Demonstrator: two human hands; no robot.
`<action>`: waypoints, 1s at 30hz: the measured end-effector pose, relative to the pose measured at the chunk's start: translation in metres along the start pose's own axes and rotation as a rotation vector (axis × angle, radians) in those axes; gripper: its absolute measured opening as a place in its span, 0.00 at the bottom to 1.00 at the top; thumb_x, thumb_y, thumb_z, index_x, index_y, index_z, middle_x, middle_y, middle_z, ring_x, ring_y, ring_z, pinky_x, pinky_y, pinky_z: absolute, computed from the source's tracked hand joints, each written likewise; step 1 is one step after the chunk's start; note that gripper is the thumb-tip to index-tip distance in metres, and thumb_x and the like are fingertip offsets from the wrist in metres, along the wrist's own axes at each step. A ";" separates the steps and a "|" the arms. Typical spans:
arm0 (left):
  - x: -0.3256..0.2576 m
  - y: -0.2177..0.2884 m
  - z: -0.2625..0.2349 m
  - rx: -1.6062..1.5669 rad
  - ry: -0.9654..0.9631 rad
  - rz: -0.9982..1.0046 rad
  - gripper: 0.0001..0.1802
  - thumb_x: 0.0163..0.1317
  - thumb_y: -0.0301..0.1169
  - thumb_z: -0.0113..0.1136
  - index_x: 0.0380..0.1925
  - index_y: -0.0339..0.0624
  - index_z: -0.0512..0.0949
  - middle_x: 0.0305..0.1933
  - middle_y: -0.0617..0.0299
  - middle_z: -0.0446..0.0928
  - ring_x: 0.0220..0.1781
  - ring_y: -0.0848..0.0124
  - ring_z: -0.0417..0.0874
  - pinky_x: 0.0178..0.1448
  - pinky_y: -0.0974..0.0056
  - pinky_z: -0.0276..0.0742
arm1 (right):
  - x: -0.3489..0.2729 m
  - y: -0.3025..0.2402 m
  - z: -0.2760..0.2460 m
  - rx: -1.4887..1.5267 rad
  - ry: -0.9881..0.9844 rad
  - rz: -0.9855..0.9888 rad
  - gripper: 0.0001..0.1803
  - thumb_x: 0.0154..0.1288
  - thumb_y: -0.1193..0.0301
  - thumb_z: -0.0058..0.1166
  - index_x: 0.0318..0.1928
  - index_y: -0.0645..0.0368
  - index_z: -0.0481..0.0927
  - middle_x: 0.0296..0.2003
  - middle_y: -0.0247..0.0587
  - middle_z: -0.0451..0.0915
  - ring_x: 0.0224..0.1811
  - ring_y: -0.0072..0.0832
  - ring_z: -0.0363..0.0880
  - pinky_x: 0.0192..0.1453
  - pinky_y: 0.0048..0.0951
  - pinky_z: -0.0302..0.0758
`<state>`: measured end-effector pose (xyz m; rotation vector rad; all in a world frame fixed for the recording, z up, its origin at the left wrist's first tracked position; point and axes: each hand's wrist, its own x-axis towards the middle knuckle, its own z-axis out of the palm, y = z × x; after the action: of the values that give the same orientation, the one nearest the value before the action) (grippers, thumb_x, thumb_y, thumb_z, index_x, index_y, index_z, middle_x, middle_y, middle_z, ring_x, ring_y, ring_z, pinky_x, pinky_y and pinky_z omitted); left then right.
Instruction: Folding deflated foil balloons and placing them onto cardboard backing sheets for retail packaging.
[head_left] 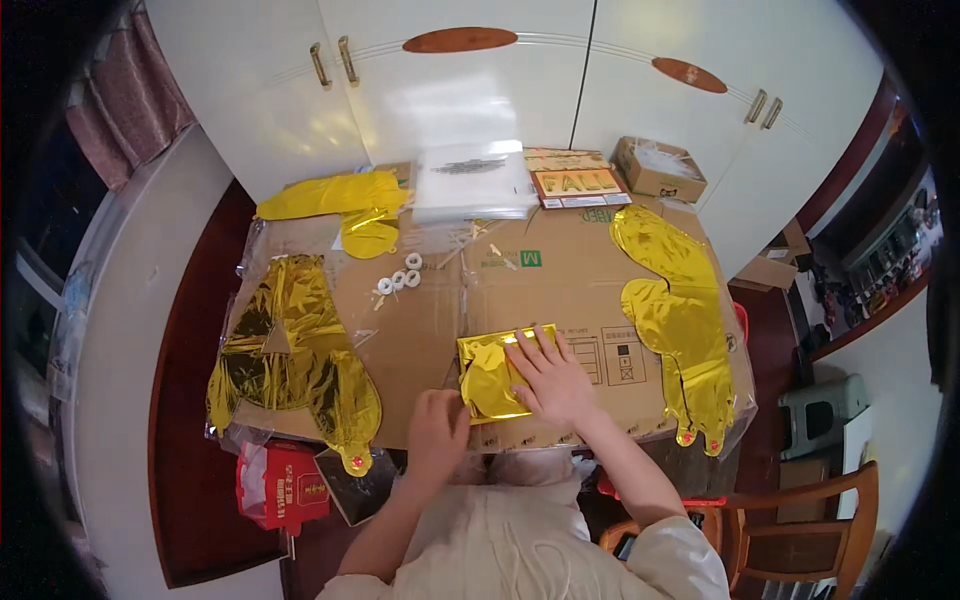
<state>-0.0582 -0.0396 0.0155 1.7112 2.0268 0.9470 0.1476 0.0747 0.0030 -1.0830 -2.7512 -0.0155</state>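
Near the middle of the cardboard [560,285]'s front edge, the right hand [553,378], fingers spread and unclamped, should press the folded gold foil balloon [490,385] evenly, while the left hand [438,428], pinch indeterminable, best steadies its near-left corner.

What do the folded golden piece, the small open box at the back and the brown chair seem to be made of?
Folded golden piece: probably metallised plastic film, glossy, with crinkles and bright reflections.
Small open box: likely cardboard, matte brown, thin walls.
Brown chair: seemingly wood, with a smooth curved frame; varnish uncertain.
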 end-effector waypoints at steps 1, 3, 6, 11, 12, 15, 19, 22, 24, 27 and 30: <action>0.006 0.000 -0.004 -0.103 -0.056 -0.100 0.20 0.58 0.35 0.68 0.47 0.36 0.78 0.46 0.49 0.80 0.46 0.61 0.83 0.49 0.59 0.79 | -0.001 -0.001 0.000 0.004 -0.006 0.003 0.34 0.73 0.50 0.40 0.72 0.54 0.62 0.74 0.45 0.58 0.78 0.46 0.50 0.79 0.53 0.45; 0.021 0.003 -0.010 -0.320 -0.158 -0.293 0.15 0.59 0.34 0.67 0.42 0.34 0.80 0.37 0.51 0.82 0.36 0.66 0.85 0.42 0.61 0.80 | 0.001 0.000 -0.001 -0.001 -0.014 0.004 0.34 0.73 0.50 0.40 0.73 0.54 0.61 0.74 0.46 0.57 0.78 0.46 0.49 0.79 0.53 0.44; 0.032 -0.011 0.008 -0.361 -0.118 -0.248 0.13 0.61 0.34 0.65 0.36 0.33 0.81 0.25 0.57 0.82 0.24 0.71 0.83 0.33 0.65 0.79 | 0.001 -0.001 -0.001 0.005 -0.014 0.010 0.34 0.73 0.50 0.40 0.73 0.53 0.61 0.74 0.45 0.58 0.78 0.46 0.49 0.79 0.53 0.43; 0.048 -0.028 0.019 -0.389 -0.259 -0.305 0.14 0.62 0.35 0.63 0.35 0.32 0.81 0.22 0.57 0.81 0.23 0.73 0.82 0.30 0.65 0.77 | 0.000 -0.001 0.001 0.001 -0.014 0.023 0.34 0.73 0.50 0.39 0.73 0.53 0.61 0.74 0.44 0.57 0.78 0.45 0.49 0.79 0.53 0.44; 0.051 -0.030 0.020 -0.421 -0.282 -0.321 0.14 0.62 0.35 0.63 0.35 0.31 0.80 0.22 0.57 0.81 0.23 0.73 0.82 0.29 0.64 0.76 | 0.000 0.000 0.001 -0.002 -0.010 0.025 0.34 0.73 0.50 0.39 0.73 0.53 0.61 0.74 0.44 0.57 0.78 0.45 0.49 0.79 0.53 0.44; 0.065 -0.022 0.012 -0.440 -0.449 -0.443 0.14 0.62 0.35 0.62 0.35 0.32 0.80 0.21 0.56 0.80 0.22 0.71 0.82 0.29 0.62 0.76 | -0.001 0.000 0.001 -0.010 -0.006 0.031 0.34 0.73 0.50 0.39 0.73 0.53 0.60 0.75 0.44 0.56 0.78 0.44 0.49 0.79 0.54 0.44; 0.069 -0.008 0.005 -0.209 -0.325 -0.222 0.13 0.62 0.34 0.62 0.35 0.33 0.77 0.23 0.52 0.80 0.26 0.61 0.84 0.33 0.57 0.78 | -0.002 -0.002 0.001 -0.037 -0.014 0.084 0.35 0.73 0.49 0.40 0.73 0.53 0.61 0.75 0.43 0.57 0.78 0.43 0.49 0.79 0.55 0.43; 0.064 -0.014 0.012 -0.074 -0.221 -0.096 0.13 0.62 0.34 0.62 0.35 0.34 0.75 0.26 0.49 0.80 0.30 0.55 0.85 0.36 0.53 0.78 | -0.002 -0.004 0.000 -0.038 -0.023 0.102 0.35 0.72 0.49 0.40 0.73 0.54 0.61 0.75 0.43 0.57 0.78 0.43 0.49 0.79 0.55 0.42; 0.063 -0.007 0.008 0.005 -0.188 -0.062 0.12 0.63 0.34 0.62 0.36 0.36 0.74 0.27 0.48 0.80 0.30 0.51 0.84 0.38 0.50 0.79 | -0.004 -0.003 0.003 -0.031 -0.005 0.111 0.35 0.73 0.49 0.40 0.73 0.54 0.62 0.74 0.43 0.58 0.78 0.43 0.49 0.79 0.56 0.42; 0.060 0.003 0.000 0.214 -0.285 -0.094 0.12 0.62 0.34 0.62 0.39 0.39 0.73 0.35 0.49 0.82 0.38 0.51 0.84 0.44 0.48 0.78 | -0.005 -0.002 0.004 -0.033 -0.003 0.115 0.35 0.73 0.49 0.40 0.73 0.54 0.62 0.74 0.43 0.58 0.78 0.43 0.49 0.79 0.56 0.42; 0.040 0.002 0.009 0.360 -0.038 0.243 0.18 0.60 0.35 0.62 0.47 0.37 0.73 0.49 0.47 0.79 0.54 0.50 0.80 0.56 0.48 0.76 | -0.004 -0.003 0.005 -0.042 -0.005 0.116 0.35 0.72 0.49 0.40 0.73 0.54 0.62 0.74 0.43 0.58 0.78 0.43 0.49 0.79 0.56 0.42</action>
<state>-0.0602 0.0012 0.0174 2.1841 2.0951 0.6354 0.1475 0.0700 -0.0027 -1.2530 -2.6994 -0.0556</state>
